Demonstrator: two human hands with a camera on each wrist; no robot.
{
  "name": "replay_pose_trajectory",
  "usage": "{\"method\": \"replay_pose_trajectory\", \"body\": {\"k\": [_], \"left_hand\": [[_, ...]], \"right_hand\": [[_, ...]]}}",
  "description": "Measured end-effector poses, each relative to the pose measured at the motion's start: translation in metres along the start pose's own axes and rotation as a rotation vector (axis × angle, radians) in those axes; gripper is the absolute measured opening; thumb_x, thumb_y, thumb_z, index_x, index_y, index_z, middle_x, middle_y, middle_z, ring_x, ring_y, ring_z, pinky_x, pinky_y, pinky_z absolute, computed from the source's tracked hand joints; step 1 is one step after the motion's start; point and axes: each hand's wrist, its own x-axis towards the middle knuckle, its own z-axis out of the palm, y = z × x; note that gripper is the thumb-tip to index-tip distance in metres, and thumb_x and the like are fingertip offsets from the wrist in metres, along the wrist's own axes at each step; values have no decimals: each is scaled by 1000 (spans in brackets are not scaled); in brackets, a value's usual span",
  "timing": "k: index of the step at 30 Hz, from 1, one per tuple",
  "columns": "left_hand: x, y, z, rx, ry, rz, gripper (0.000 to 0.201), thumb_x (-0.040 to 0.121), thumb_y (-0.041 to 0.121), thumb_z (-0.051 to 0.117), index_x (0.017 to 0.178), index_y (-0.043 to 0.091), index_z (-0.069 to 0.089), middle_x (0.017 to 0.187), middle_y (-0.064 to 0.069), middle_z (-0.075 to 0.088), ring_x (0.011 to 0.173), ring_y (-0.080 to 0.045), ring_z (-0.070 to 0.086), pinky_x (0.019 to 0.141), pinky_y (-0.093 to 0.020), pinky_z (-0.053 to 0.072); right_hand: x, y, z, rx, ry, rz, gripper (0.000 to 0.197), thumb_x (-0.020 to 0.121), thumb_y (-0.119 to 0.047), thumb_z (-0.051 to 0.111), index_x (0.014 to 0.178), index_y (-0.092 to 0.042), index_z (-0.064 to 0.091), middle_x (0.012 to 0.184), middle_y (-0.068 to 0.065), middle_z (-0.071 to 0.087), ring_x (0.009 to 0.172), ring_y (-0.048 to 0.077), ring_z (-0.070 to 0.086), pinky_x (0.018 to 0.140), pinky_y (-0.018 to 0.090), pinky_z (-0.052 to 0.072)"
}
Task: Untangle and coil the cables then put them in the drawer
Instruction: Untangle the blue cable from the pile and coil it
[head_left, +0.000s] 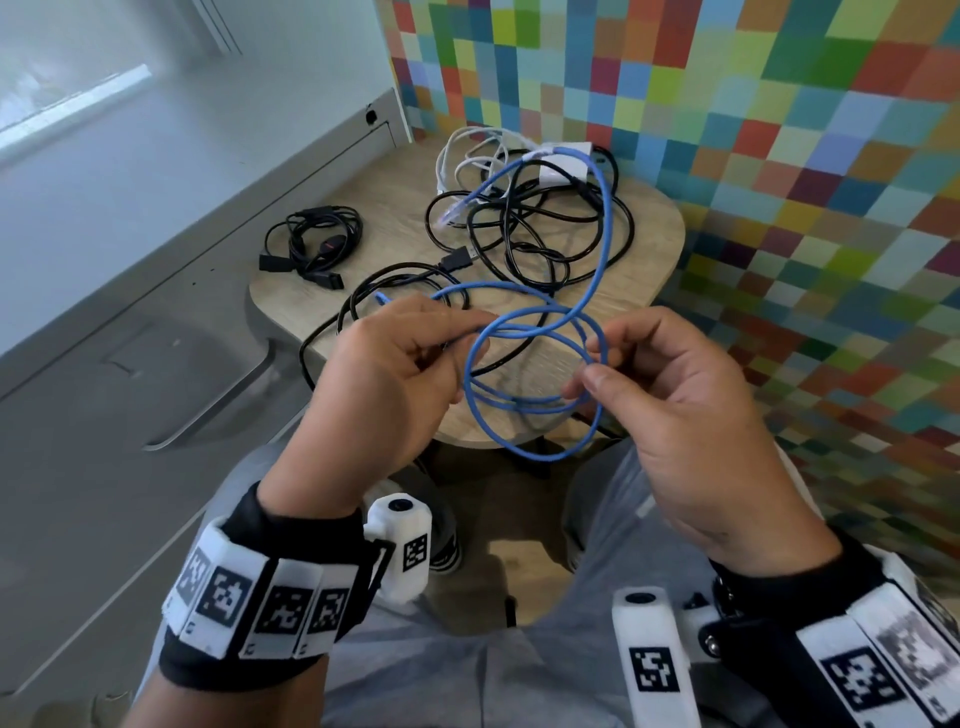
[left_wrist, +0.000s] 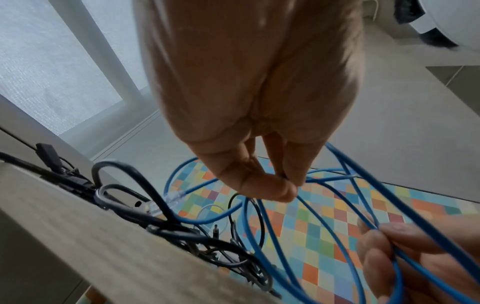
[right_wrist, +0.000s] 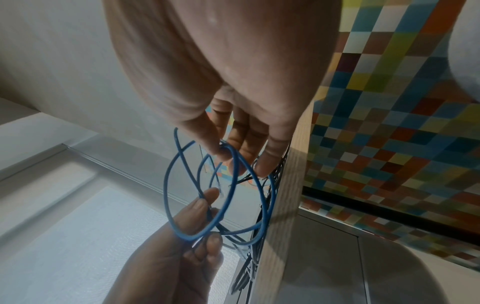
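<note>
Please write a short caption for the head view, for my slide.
Both hands, left and right, wind the blue cable into loops above a table of tangled cables.

I see the blue ethernet cable (head_left: 535, 374) part-coiled in loops, its far end trailing into the tangle of black cables (head_left: 540, 234) and white cables (head_left: 467, 156); a coiled black cable (head_left: 311, 244) lies left of that tangle.

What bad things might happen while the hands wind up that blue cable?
The blue cable still runs through the black cable tangle on the small wooden table. Pulling more slack may drag that tangle, perhaps off the edge. The left hand and right hand only pinch the loops, so they might spring apart. A black cable already hangs over the table's edge and could snag.
</note>
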Motion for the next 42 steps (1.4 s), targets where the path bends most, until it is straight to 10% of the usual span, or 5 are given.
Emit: {"method": "replay_pose_trajectory", "body": {"k": [17,24,29,37,42], "left_hand": [[3,12,-11,-465,250,-174,19,86,-4,74,89,15,76,72,5,70,51,-9,50,52,-18,42],[6,-4,-11,228,157,-23,24,101,24,54,113,34,72,90,13,64,74,-2,57,70,-24,44],[7,-2,-12,83,264,-174,23,98,20,52,85,37,60,66,17,58,59,-6,46,61,-28,40],[3,5,-17,390,200,-81,30,80,32,60,103,43,76,138,14,55,137,-18,37,115,-50,33],[3,5,-6,356,133,0,28,85,36,64,110,43,75,116,25,68,123,-13,55,108,-51,43]], "right_hand": [[-1,-7,0,-45,32,77,37,105,5,45,119,-22,66,89,21,59,60,27,67,64,35,61],[2,-6,-4,24,94,127,37,105,1,49,105,-27,73,77,-2,71,58,21,68,66,35,62],[3,-4,-3,40,57,107,27,106,-4,51,98,-20,71,76,0,70,61,18,69,66,31,61],[4,2,-5,22,25,93,34,107,-5,50,96,-28,73,78,3,69,70,28,71,70,40,62],[3,5,-2,-21,-13,37,31,105,1,52,101,-23,72,80,10,69,69,26,70,68,33,59]]}}
